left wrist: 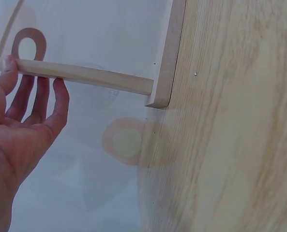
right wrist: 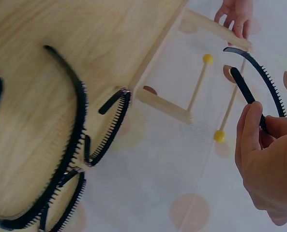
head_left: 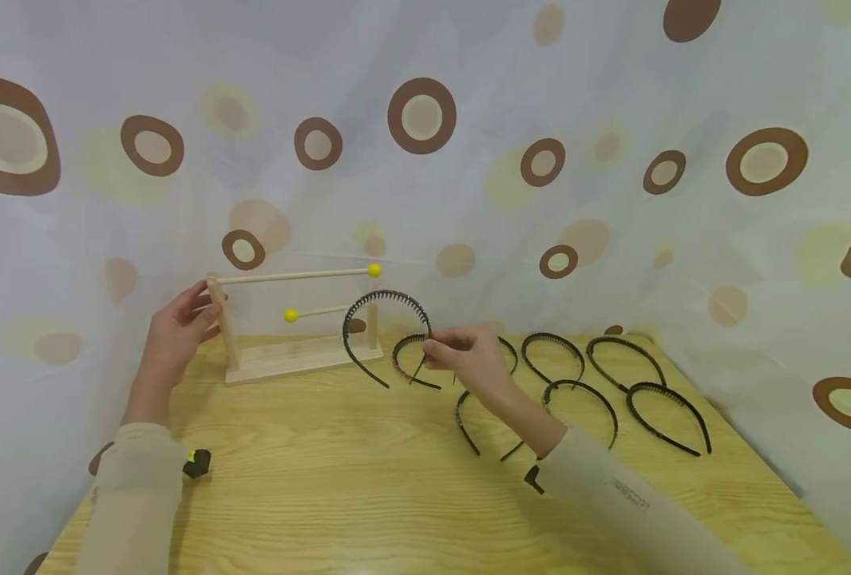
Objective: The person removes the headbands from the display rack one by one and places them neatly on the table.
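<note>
A wooden stand (head_left: 303, 357) has two uprights, each with a rod tipped by a yellow ball. My left hand (head_left: 181, 327) grips the left upright (left wrist: 95, 76) near its top, thumb on one side and fingers on the other. My right hand (head_left: 472, 359) pinches a black toothed headband (head_left: 388, 294) by one side, its curve upward and its ends pointing down. In the head view the headband is in the air in front of the stand's right end, below the upper rod's yellow ball (head_left: 374, 271). The right wrist view shows the held headband (right wrist: 266, 77) apart from the rods.
Several black headbands lie on the wooden table (head_left: 339, 479) to the right, among them one headband (head_left: 670, 391) near the right edge and another (head_left: 414, 339) behind the held one. The right arm hides parts of some. A patterned curtain (head_left: 469, 200) hangs behind the table.
</note>
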A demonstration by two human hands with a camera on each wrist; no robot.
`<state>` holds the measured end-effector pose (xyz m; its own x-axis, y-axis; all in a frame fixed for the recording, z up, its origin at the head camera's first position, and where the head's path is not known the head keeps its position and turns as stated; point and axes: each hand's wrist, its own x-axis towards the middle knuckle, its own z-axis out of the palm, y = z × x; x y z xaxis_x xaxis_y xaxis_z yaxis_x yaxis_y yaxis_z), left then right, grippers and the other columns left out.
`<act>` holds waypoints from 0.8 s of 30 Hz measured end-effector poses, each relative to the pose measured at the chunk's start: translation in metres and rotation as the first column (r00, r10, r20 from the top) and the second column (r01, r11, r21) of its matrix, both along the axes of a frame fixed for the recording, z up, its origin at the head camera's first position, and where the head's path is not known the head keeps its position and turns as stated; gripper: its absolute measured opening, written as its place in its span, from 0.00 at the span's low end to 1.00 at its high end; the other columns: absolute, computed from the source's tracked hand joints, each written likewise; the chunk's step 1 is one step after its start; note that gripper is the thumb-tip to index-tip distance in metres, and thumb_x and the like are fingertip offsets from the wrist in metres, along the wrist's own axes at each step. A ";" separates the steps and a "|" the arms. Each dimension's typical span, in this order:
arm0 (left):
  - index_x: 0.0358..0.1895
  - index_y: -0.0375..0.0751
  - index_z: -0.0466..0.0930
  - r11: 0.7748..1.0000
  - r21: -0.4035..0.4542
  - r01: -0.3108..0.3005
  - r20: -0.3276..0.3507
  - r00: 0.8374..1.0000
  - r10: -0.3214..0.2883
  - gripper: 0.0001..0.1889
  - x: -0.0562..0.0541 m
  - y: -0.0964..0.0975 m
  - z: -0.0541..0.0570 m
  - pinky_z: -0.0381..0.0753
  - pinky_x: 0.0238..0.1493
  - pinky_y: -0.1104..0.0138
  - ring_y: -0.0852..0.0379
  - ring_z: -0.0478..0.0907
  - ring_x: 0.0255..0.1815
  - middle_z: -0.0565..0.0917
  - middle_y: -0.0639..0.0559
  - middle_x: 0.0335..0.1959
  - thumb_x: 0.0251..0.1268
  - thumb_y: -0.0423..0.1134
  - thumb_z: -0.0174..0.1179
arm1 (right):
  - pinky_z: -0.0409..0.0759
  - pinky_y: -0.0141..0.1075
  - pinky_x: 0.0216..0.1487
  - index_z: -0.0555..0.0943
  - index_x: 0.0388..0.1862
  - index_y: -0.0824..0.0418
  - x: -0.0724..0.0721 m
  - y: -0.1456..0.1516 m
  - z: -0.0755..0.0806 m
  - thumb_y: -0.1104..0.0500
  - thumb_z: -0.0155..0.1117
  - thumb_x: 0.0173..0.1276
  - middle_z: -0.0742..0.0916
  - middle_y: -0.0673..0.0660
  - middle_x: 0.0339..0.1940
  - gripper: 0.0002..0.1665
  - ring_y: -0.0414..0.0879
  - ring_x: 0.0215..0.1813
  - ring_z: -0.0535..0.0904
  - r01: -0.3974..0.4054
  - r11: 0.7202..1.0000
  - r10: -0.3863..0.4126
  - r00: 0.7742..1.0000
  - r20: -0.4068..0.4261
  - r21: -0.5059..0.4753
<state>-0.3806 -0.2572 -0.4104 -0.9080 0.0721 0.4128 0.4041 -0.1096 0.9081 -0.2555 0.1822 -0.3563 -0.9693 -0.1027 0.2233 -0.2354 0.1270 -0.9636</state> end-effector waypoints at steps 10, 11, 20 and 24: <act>0.77 0.43 0.66 1.000 0.028 0.003 0.006 1.000 -0.003 0.31 -0.003 0.000 -0.004 0.82 0.46 0.71 0.61 0.78 0.55 0.81 0.54 0.54 0.73 0.35 0.62 | 0.82 0.49 0.56 0.86 0.51 0.70 0.012 0.035 -0.038 0.64 0.69 0.72 0.88 0.65 0.45 0.13 0.61 0.47 0.86 0.012 0.996 -0.030 0.977 0.211 0.087; 0.77 0.43 0.67 1.000 0.028 0.002 0.005 1.000 -0.002 0.31 -0.004 0.000 -0.004 0.82 0.46 0.71 0.61 0.78 0.55 0.81 0.54 0.54 0.73 0.35 0.62 | 0.81 0.50 0.56 0.85 0.51 0.71 0.012 0.037 -0.040 0.64 0.68 0.72 0.88 0.66 0.46 0.13 0.62 0.48 0.86 0.011 0.996 -0.031 0.973 0.230 0.089; 0.76 0.43 0.67 0.999 0.040 0.002 0.005 1.000 -0.003 0.30 -0.004 0.000 -0.005 0.82 0.45 0.72 0.59 0.78 0.55 0.82 0.54 0.53 0.74 0.34 0.61 | 0.83 0.44 0.54 0.83 0.54 0.75 0.014 0.044 -0.058 0.63 0.71 0.71 0.87 0.65 0.48 0.19 0.59 0.47 0.87 -0.030 0.982 -0.031 0.948 0.316 0.185; 0.77 0.43 0.67 0.999 0.032 0.001 0.011 1.000 -0.002 0.30 -0.002 0.000 -0.003 0.82 0.46 0.72 0.60 0.78 0.54 0.81 0.54 0.54 0.74 0.34 0.61 | 0.81 0.46 0.57 0.84 0.54 0.73 0.014 0.045 -0.062 0.62 0.70 0.71 0.89 0.61 0.43 0.18 0.56 0.43 0.88 -0.052 0.973 -0.032 0.934 0.355 0.224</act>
